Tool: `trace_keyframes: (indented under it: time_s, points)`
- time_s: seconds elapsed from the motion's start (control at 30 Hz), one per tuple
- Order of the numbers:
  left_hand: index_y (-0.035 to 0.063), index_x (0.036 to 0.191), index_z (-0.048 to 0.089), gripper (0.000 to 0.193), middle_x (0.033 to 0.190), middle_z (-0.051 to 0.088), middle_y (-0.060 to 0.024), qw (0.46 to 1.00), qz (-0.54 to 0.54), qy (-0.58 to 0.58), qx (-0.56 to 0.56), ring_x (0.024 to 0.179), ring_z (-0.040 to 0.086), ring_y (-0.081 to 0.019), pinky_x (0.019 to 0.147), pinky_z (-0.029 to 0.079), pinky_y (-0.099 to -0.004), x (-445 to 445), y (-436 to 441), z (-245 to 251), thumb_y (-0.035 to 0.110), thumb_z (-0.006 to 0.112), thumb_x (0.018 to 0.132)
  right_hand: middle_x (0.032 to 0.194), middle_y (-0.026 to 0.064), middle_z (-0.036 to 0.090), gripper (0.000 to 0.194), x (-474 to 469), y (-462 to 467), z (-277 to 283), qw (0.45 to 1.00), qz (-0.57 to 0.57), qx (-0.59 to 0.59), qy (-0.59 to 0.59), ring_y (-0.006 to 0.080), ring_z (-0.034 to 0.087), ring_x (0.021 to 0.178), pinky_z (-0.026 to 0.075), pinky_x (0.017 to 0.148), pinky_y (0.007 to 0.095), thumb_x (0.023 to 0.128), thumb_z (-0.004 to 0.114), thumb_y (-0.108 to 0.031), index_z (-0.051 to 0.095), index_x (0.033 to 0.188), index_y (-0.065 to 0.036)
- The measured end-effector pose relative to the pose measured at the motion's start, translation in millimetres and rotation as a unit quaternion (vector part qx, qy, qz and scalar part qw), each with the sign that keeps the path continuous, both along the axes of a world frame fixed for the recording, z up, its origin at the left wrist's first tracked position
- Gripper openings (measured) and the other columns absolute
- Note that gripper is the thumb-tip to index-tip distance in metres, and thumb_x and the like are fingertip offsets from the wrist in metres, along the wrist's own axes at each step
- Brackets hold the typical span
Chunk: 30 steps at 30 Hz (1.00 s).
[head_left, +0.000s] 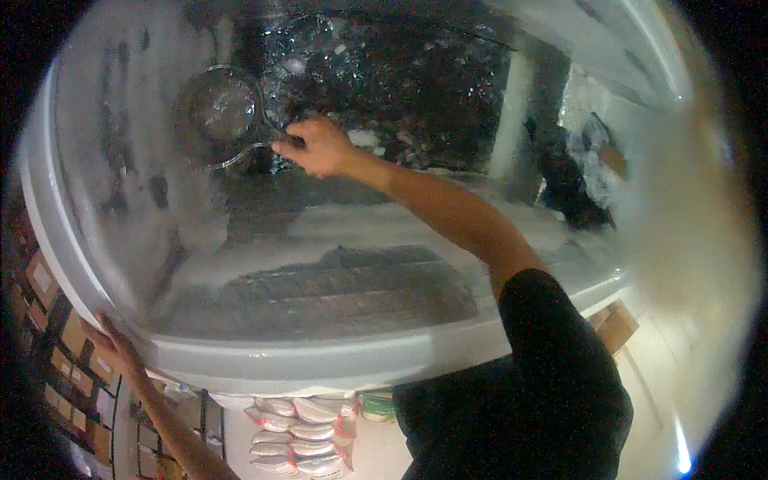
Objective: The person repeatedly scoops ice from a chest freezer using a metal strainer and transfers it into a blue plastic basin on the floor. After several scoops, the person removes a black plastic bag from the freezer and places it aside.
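Observation:
Before me is what looks like a chest freezer with a pale rim (pixel 288 360) and frosted inner walls. Over its inside, my right hand (pixel 318 147) is closed around the dark handle of a round wire-framed strainer (pixel 222 114). The strainer's bowl points to the left, and its mesh is blurred. Below and beside it lies a dark, wet-looking bottom with broken ice (pixel 366 141) scattered over it. My left hand (pixel 117 345) grips the rim at the near left corner, with some fingers hidden or blurred.
Crumpled plastic (pixel 594 162) lies inside at the right, past a pale upright strip (pixel 510 114). Outside, shelves hold several cardboard boxes (pixel 75 336) at the lower left. Several filled bags (pixel 300 432) are stacked beyond the near rim. Another cardboard box (pixel 618 327) stands at the right.

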<state>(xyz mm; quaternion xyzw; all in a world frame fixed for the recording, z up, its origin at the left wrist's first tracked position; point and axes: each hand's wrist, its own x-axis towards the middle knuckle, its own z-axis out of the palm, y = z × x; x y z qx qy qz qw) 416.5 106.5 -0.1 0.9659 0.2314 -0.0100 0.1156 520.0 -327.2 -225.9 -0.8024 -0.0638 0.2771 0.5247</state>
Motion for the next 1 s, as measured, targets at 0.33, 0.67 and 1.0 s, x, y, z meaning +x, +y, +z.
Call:
trace_keyframes:
  time_s: [0.33,0.67,1.0]
  points:
    - [-0.009,0.134,0.031,0.068,0.139,0.033,-0.0267,0.995,-0.066,-0.067,0.016,0.131,0.031,-0.034,0.108,0.022,-0.0367,10.6,-7.9,-18.2,0.043,0.047,0.092,0.063,0.0163,0.059,0.035,-104.3,-108.3,221.3,0.986,0.136,-0.097,-0.008,0.0358,0.059,0.061,0.046,0.062,0.0459,0.083,0.06,-0.038,0.058,0.074,-0.004]
    - [0.0047,0.134,0.037,0.058,0.133,0.045,-0.0164,0.839,0.175,-0.333,-0.393,0.129,0.034,-0.0266,0.105,0.024,-0.0484,-129.5,15.1,-0.4,0.047,0.027,0.095,0.056,0.0171,0.056,0.029,-214.3,-88.1,365.8,0.981,0.175,-0.069,0.054,0.0366,0.058,0.053,0.042,0.047,0.043,0.082,0.064,-0.03,0.054,0.072,-0.004]
    - [0.0027,0.12,0.047,0.039,0.104,0.056,-0.0109,0.605,0.57,-0.133,-0.54,0.091,0.054,-0.021,0.076,0.048,-0.0332,-721.8,-217.8,-223.1,0.029,0.044,0.091,0.054,0.0081,0.054,0.02,-323.7,18.7,314.1,0.915,0.328,0.066,0.226,0.0188,0.056,0.046,0.041,0.044,0.0317,0.085,0.059,-0.013,0.049,0.072,-0.002]
